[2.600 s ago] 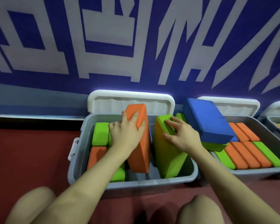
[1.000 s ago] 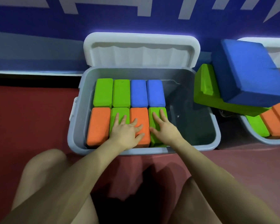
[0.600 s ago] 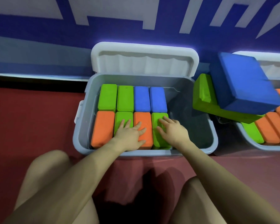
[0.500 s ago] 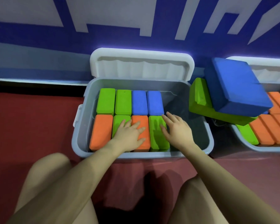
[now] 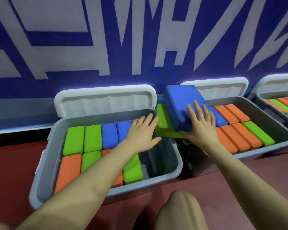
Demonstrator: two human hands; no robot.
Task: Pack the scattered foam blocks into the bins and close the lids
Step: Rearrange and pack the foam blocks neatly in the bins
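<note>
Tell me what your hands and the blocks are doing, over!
Both hands open: right hand on big blue block, left hand reaching for green block beneath. Left bin part filled, lid up. Nothing blocking.

- Both hands are off the front row of blocks packed in the left bin (image 5: 163, 175) and now reach toward its right rim.
- The right hand (image 5: 198, 123) lies with straight fingers on the big blue block (image 5: 181, 103), thumb by the green block (image 5: 163, 120) under it.
- The left hand (image 5: 143, 131), fingers spread, hovers over the bin's right side, just beside that green block.
- The front green and orange blocks lie partly uncovered.
</note>
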